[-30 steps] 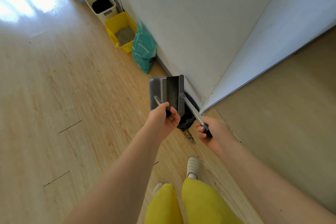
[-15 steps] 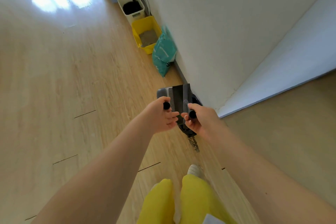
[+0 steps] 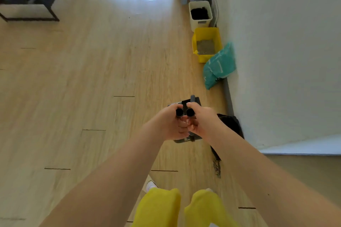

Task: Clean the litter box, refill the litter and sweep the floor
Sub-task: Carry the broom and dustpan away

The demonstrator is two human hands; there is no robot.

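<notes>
Yellow litter box (image 3: 217, 42) stands against the wall, holding grey litter. Beyond it, white bin (image 3: 203, 22) holds dark contents. Teal bag (image 3: 219, 66) leans on the wall, just beside the box. Left hand (image 3: 169, 121) grasps the dustpan handle (image 3: 179, 112); right hand (image 3: 201, 120) grasps the broom handle (image 3: 190, 112). Dustpan (image 3: 195, 100) sits below both hands.

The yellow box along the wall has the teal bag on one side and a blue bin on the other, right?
Not quite. In the head view the yellow box sits by the wall with the teal bag on its near side, but the bin on its far side is white, not blue, with dark contents.
</notes>
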